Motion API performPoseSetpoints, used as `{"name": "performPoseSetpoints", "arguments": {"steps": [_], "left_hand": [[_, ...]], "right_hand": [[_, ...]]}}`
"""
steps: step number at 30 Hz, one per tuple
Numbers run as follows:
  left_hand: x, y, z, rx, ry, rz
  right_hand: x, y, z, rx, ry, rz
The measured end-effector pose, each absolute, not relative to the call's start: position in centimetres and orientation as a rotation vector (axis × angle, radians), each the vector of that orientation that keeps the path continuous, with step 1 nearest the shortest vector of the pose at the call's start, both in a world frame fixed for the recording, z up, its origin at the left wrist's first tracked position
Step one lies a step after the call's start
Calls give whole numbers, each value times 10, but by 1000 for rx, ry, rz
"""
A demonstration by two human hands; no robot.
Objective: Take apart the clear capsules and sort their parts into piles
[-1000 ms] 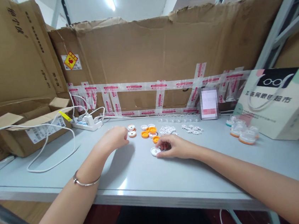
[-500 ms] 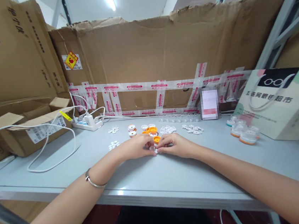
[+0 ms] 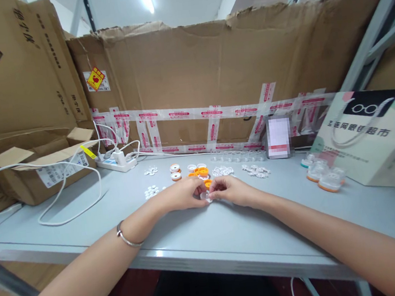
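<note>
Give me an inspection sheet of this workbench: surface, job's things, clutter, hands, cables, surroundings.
Surface: grey table, no spills seen.
Job's things: white cap pinched between both hands; orange and white caps just behind.
Clutter: small white pieces in heaps; small round cases at right.
Hands: left hand and right hand meet at the cap, fingertips closed on it.
Cables: white cable loops from power strip at left.
Surroundings: cardboard wall, paper bag, open box.

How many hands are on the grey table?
2. The left hand, silver bracelet on its wrist, and the right hand meet in front, both pinching one small white round cap. No others show.
</note>
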State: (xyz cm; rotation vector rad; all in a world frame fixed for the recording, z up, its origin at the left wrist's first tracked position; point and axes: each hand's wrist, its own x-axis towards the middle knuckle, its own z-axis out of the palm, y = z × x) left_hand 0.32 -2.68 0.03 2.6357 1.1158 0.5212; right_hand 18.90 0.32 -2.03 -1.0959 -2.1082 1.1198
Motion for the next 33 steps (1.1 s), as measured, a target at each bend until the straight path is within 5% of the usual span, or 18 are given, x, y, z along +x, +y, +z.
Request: {"name": "performPoseSetpoints", "arguments": {"steps": [15, 25, 33], "left_hand": [[7, -24, 10, 2287, 1074, 854], [-79, 21, 53, 2267, 1181, -205], [-105, 30, 38, 2238, 1344, -202]], "right_hand": [[190, -3, -11, -857, -1729, 1462], [192, -5, -5, -961, -1750, 1356], [192, 0, -11, -997, -1895, 1256]]}}
